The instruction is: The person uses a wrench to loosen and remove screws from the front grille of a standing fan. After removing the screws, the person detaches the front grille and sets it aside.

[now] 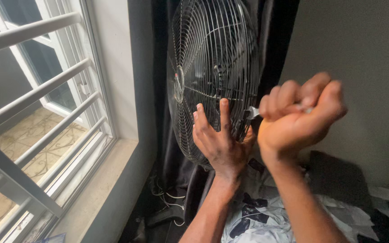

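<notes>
A standing fan with a silver wire grille [212, 58] faces left, in front of a dark curtain. My left hand [219, 141] presses flat against the lower rim of the grille, fingers spread upward. My right hand [298, 114] is closed in a fist around a small metal tool [251, 112], whose tip pokes out toward the grille's right edge, just above my left thumb. Most of the tool is hidden in the fist.
A window with white bars [37, 94] and a sill [100, 189] lies to the left. Cables [167, 202] trail on the floor under the fan. Rumpled black and white cloth [266, 216] lies at the lower right, against a grey wall [361, 54].
</notes>
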